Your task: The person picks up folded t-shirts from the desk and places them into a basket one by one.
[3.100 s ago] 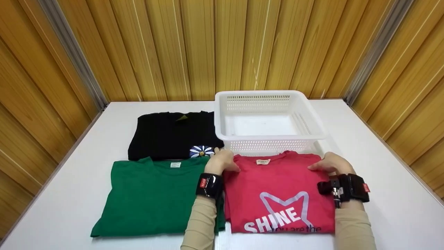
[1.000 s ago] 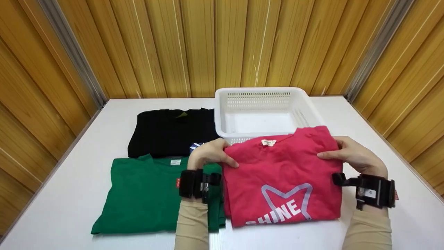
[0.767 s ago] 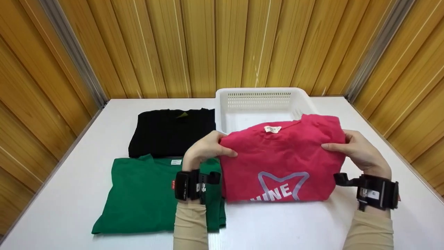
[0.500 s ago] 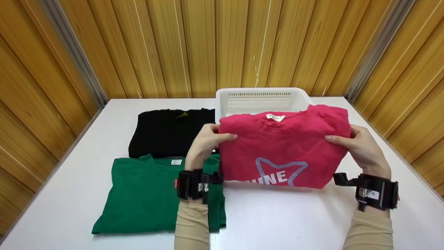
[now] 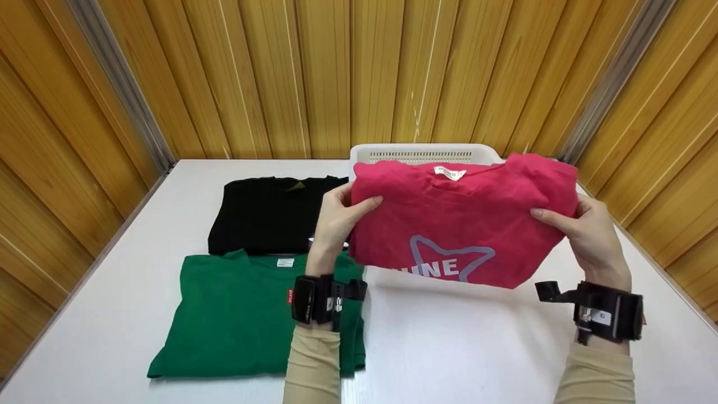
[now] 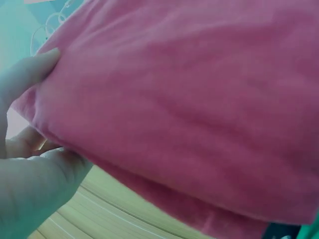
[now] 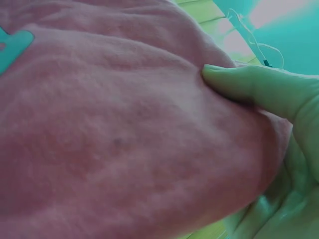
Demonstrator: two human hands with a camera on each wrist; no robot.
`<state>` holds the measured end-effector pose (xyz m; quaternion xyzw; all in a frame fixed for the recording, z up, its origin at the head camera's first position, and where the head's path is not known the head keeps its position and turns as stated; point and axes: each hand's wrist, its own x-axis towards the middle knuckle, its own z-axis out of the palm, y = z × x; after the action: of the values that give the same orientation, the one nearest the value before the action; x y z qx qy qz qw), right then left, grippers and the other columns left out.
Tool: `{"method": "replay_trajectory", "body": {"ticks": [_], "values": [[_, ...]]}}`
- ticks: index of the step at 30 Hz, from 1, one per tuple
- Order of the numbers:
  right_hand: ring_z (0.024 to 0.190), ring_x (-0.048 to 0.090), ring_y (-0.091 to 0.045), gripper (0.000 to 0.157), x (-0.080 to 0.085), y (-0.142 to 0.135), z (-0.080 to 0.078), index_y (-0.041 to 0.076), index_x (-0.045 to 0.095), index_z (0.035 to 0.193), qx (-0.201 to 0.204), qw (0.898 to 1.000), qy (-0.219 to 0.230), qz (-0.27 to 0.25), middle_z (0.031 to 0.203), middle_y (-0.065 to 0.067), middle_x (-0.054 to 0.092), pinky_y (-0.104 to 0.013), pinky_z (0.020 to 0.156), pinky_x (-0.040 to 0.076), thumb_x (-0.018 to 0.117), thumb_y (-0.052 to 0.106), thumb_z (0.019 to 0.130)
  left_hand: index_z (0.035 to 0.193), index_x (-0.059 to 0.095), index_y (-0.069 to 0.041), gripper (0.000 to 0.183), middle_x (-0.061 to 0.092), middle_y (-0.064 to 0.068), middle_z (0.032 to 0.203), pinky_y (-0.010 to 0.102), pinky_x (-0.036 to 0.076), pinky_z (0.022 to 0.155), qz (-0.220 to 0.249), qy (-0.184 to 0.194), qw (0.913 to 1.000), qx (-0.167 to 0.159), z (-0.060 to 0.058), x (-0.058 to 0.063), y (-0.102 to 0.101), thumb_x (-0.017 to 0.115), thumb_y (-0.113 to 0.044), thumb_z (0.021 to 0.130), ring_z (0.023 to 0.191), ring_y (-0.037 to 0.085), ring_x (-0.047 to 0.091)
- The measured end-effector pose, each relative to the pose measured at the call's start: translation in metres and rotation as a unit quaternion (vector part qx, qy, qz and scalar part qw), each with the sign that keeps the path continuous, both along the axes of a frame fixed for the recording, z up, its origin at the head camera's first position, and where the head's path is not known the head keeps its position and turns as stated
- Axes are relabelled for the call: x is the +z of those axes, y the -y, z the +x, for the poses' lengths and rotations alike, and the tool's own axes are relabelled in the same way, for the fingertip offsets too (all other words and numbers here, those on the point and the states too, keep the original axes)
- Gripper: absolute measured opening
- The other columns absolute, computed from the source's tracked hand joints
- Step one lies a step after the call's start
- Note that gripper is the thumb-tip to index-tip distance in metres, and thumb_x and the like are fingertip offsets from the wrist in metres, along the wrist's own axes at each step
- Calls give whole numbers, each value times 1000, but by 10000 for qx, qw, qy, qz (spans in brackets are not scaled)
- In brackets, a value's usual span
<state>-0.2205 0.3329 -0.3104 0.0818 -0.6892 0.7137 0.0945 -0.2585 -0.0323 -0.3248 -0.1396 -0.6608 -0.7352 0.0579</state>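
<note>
A folded red T-shirt with a pale star outline and white lettering hangs above the white table, its collar label facing up. My left hand pinches its left upper corner, thumb in front and fingers behind. At the opposite corner my right hand grips the cloth the same way. Both wrist views show the thumb pressed on the red T-shirt, the other fingers partly hidden behind the fabric. Beyond the shirt, the white plastic basket is mostly covered by it; only its back rim shows.
A folded green T-shirt lies at the front left, partly under my left forearm. Behind it is a folded black T-shirt. Wood-patterned panels enclose the white table at the back and sides.
The red T-shirt has left the table, rising and tilting up between both hands until it covers most of the basket. The green and black shirts have stayed in place.
</note>
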Motion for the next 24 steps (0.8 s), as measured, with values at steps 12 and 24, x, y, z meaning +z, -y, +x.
{"method": "replay_trajectory", "body": {"ticks": [12,24], "values": [[76,66,-11,19,29,-1,-15,3,71,96,-105,9987,-477,-116,81,1,72,-19,69,51,68,-8,80,114,62,1,33,66,17,103,30,56,81,-405,-497,9979,127,-5,34,-6,70,-10,84,89,19,64],[72,70,-13,24,81,6,-60,-1,69,99,50,9959,-849,-322,82,-4,73,-20,64,56,71,-9,76,106,64,3,29,65,8,92,25,53,74,-250,-810,9952,484,-45,71,-5,73,-6,80,82,12,62]]}}
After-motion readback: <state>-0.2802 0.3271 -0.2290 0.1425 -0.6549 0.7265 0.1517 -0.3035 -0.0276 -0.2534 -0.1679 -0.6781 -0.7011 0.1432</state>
